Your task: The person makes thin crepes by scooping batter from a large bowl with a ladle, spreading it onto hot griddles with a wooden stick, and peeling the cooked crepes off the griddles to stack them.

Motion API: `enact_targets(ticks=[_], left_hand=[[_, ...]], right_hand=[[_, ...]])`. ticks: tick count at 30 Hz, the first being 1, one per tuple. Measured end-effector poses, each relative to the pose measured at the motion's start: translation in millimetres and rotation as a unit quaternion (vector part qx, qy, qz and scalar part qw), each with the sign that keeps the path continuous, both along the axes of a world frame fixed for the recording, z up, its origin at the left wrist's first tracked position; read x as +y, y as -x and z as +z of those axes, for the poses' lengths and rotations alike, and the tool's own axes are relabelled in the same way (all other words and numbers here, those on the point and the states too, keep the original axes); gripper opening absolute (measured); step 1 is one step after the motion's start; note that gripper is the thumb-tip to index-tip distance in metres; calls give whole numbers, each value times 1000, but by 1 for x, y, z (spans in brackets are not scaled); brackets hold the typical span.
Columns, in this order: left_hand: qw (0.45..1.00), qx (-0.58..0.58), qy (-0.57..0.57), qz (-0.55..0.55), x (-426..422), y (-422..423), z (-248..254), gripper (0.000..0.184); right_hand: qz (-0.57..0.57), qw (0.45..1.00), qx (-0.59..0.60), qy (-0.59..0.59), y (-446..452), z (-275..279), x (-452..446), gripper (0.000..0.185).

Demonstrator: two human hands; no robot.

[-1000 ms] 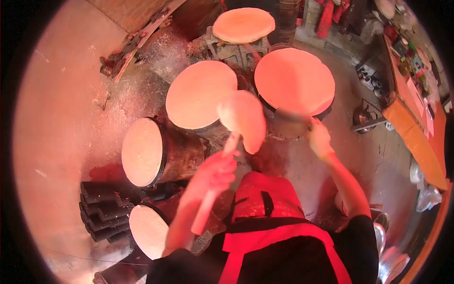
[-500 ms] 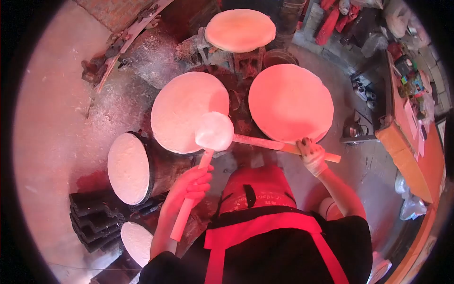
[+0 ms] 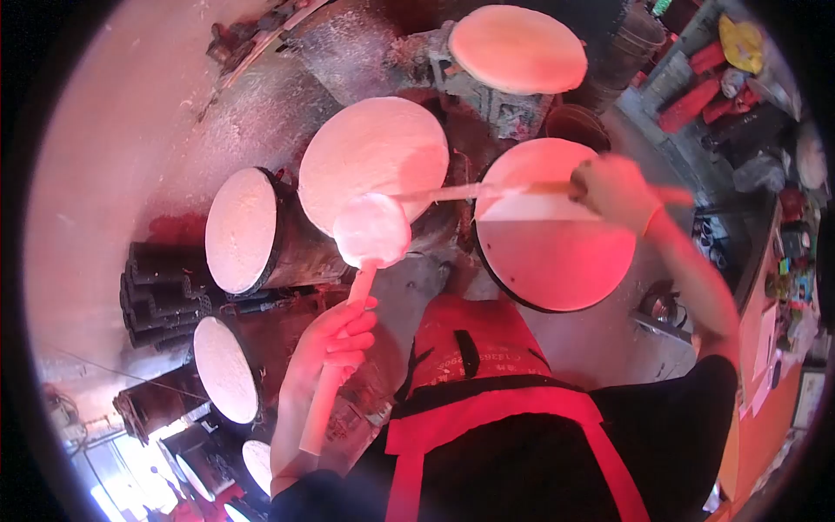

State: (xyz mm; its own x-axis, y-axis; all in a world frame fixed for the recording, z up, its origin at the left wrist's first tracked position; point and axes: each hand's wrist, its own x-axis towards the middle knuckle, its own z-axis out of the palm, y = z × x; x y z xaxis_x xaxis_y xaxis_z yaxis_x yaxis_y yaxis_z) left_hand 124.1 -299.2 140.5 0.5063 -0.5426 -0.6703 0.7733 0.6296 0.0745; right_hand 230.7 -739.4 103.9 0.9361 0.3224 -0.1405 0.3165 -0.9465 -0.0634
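My left hand (image 3: 335,344) is closed around the pale handle of a ladle (image 3: 372,230). The ladle's round white head is in front of the lower edge of the left round griddle (image 3: 370,152), which has a pale layer on it. My right hand (image 3: 613,191), blurred by motion, grips a long wooden stick (image 3: 513,188) above the far part of the right round griddle (image 3: 557,265). The stick's left end reaches toward the ladle head. Below the stick lies a lighter straight-edged patch; I cannot tell whether it is a blade or the griddle's surface.
More pale-topped round griddles stand at the back (image 3: 517,50), at the left (image 3: 242,230) and lower left (image 3: 226,370). Dark corrugated pieces (image 3: 161,291) are stacked at the left. A kettle (image 3: 663,304) and an orange table (image 3: 757,435) stand at the right.
The view has turned, bringing more lower-left griddles into sight. My right hand has moved with the stick from the right griddle's near edge to its far part. My left hand keeps its hold on the ladle.
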Motion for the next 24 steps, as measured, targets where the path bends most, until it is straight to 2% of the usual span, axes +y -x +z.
enact_targets(ticks=[2, 3, 5, 6, 9, 10, 11, 12, 13, 14, 15, 16, 17, 18, 19, 20, 21, 22, 24], left_hand=[[999, 27, 36, 23, 6, -7, -3, 21], [998, 32, 42, 24, 10, -14, -6, 21], [997, 41, 57, 23, 19, -30, -12, 21], [998, 28, 49, 17, 23, -42, -16, 21], [1000, -3, 24, 0, 32, -93, -27, 21], [1000, -11, 16, -7, 36, -112, -26, 21], [1000, -17, 7, -14, 39, -129, -25, 21], [988, -93, -118, -47, 34, -139, -18, 21], [953, -168, -239, -79, 21, -140, -7, 22], [896, -244, -356, -109, 15, -149, 2, 23], [852, -299, -399, -162, 18, -163, 4, 24], [869, -287, -362, -176, 18, -182, 7, 22], [885, -274, -326, -191, 19, -202, 8, 21], [905, -242, -286, -199, 19, -225, 6, 21], [923, -213, -246, -206, 18, -254, 4, 20], [938, -185, -205, -212, 17, -277, -1, 19], [949, -169, -167, -207, 18, -292, -10, 19], [958, -152, -131, -204, 19, -303, -24, 20], [975, -117, -56, -182, 18, -318, -35, 21]], right_hand=[[-27, 999, 44, -1, -45, 48, 14, 20], [21, 999, -31, 7, -71, 52, 9, 23], [-66, 994, 50, -77, -121, 94, 21, 29], [20, 993, 2, -119, -147, 103, 9, 31], [-151, 988, -10, 22, -210, 182, 19, 39], [-80, 992, -94, 28, -273, 167, -54, 38], [-174, 962, -27, -208, -277, 173, -66, 31], [-218, 943, -23, -250, -289, 177, -83, 33], [-264, 927, -29, -266, -299, 174, -106, 35], [-304, 904, -35, -298, -307, 167, -131, 37], [-337, 874, -45, -347, -313, 149, -152, 40], [-361, 796, -31, -485, -314, 116, -161, 44], [-356, 771, -77, -522, -322, 75, -167, 44], [-367, 711, -118, -588, -325, 27, -161, 42], [-374, 644, -86, -662, -334, -24, -175, 40], [-381, 616, -132, -676, -354, -87, -185, 34], [-450, 565, -135, -678, -358, -123, -167, 25], [-462, 411, -171, -768, -365, -159, -137, 20], [-486, 363, -162, -778, -366, -197, -112, 20]])
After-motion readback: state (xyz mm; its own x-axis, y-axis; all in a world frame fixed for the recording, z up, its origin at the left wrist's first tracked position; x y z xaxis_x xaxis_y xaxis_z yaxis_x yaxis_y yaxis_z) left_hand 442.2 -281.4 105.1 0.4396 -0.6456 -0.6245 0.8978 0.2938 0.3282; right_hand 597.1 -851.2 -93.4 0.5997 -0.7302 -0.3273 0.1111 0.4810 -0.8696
